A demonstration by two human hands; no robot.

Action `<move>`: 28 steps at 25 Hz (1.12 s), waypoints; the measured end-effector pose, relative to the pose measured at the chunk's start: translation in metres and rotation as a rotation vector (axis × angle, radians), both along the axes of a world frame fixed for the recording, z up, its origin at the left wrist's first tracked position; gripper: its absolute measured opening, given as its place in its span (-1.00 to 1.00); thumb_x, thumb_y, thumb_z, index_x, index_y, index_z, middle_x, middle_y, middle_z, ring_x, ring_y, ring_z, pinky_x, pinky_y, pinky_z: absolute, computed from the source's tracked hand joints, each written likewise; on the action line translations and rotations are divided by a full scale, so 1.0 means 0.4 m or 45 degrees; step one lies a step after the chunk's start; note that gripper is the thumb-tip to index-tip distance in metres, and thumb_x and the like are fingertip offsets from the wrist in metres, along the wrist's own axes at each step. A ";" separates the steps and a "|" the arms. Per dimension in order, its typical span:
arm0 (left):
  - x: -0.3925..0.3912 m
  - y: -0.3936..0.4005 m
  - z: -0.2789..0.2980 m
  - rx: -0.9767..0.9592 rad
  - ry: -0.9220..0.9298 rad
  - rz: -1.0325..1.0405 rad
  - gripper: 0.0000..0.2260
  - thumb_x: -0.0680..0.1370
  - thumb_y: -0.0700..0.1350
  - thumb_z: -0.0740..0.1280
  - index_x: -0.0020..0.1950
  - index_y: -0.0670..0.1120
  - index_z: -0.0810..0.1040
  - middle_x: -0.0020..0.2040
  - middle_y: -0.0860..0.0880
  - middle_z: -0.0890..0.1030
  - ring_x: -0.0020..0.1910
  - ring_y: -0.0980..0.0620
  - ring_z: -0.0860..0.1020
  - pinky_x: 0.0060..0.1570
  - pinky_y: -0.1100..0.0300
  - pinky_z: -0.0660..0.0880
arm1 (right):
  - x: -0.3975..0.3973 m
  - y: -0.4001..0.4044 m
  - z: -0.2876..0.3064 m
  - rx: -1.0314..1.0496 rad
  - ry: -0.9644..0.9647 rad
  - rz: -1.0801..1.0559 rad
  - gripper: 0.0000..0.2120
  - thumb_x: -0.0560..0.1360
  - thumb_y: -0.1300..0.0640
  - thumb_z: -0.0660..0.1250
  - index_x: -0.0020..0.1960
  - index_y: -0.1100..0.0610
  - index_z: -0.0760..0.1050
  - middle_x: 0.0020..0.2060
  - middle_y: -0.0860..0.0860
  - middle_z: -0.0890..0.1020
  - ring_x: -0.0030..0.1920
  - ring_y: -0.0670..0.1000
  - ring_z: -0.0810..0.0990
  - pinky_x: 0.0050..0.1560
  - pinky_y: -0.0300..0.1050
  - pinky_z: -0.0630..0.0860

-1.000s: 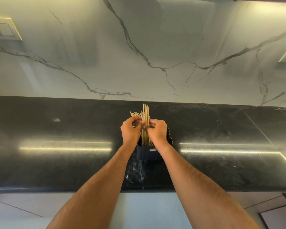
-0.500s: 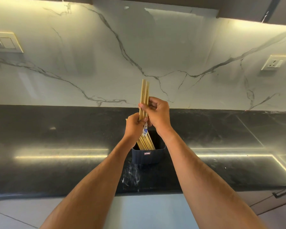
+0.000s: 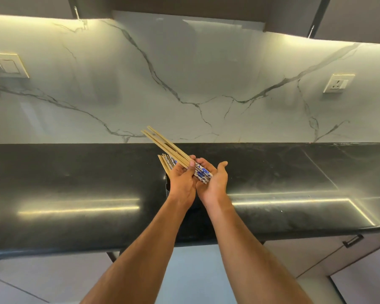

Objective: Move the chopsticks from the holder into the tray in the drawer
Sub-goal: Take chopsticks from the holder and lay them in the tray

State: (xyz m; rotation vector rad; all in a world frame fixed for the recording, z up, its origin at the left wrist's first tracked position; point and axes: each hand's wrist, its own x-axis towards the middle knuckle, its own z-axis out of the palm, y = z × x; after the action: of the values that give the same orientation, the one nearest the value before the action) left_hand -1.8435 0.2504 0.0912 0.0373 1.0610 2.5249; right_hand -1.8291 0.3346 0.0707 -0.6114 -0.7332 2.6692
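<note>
A bundle of wooden chopsticks with blue-patterned ends points up and to the left above the black counter. My left hand grips them, with its thumb pressed across the top. It also holds a second, shorter-looking fan of chopsticks lower down. My right hand lies palm up beside it with fingers relaxed, and the patterned ends rest on its palm. The dark holder is almost wholly hidden behind my hands. No tray is in view.
A marble backsplash rises behind the counter, with a switch plate at left and a socket at right. Below the counter edge are pale cabinet fronts and a drawer handle at lower right.
The chopsticks came up out of the holder and tipped over from upright to slanting up-left. My right hand let go its pinch and turned palm up under their ends. My view tilted upward.
</note>
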 end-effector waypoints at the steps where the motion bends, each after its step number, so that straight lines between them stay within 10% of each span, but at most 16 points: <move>1: 0.010 0.000 -0.003 -0.006 0.003 0.025 -0.84 0.66 -0.24 0.25 0.17 -0.23 0.58 -0.02 -0.15 0.65 0.03 -0.08 0.66 0.10 0.01 0.62 | 0.011 0.003 0.003 0.068 -0.016 -0.007 -0.17 0.58 -0.39 0.02 0.34 0.35 0.48 0.23 0.32 0.61 0.22 0.31 0.63 0.35 0.24 0.48; 6: 0.075 -0.009 -0.009 -0.039 0.056 0.020 -0.84 0.66 -0.25 0.23 0.14 -0.20 0.59 -0.03 -0.15 0.66 0.03 -0.10 0.65 0.15 -0.05 0.59 | 0.100 0.034 0.070 0.952 -0.169 -0.074 -0.63 0.60 -0.10 0.33 0.24 0.15 0.58 0.00 0.11 0.73 0.09 0.16 0.70 0.16 0.11 0.62; 11: 0.159 0.003 -0.039 -0.018 0.029 0.043 -0.77 0.67 -0.31 0.18 0.19 -0.16 0.61 0.10 -0.18 0.69 0.12 -0.10 0.67 0.20 -0.03 0.56 | 0.152 0.020 0.182 2.062 -0.264 0.682 -0.60 0.59 0.03 0.38 0.40 0.09 0.49 0.15 0.02 0.69 0.04 -0.14 0.63 0.14 -0.18 0.55; 19: 0.286 0.013 -0.057 -0.202 -0.001 0.074 -0.75 0.66 -0.33 0.18 0.11 -0.11 0.62 -0.04 -0.07 0.71 -0.02 0.03 0.69 -0.02 0.15 0.61 | 0.194 0.020 0.131 2.138 -0.206 0.803 -0.78 0.55 0.14 0.44 0.18 0.11 0.65 -0.08 -0.05 0.75 -0.09 -0.13 0.73 -0.03 -0.14 0.65; 28: 0.362 -0.017 -0.074 -0.352 -0.112 0.043 -0.83 0.66 -0.27 0.24 0.08 -0.11 0.61 0.08 -0.16 0.68 0.14 -0.13 0.65 0.21 -0.05 0.58 | 0.277 -0.038 0.089 2.249 -0.247 0.475 -0.77 0.52 0.08 0.48 0.14 0.13 0.69 -0.11 0.00 0.75 -0.22 -0.11 0.73 -0.08 -0.15 0.68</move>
State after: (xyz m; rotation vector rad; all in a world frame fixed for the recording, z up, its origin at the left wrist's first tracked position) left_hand -1.6987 0.2437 0.0615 -0.1687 1.3722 2.3613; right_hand -1.7185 0.3195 0.1062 -0.1520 -2.7375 1.1436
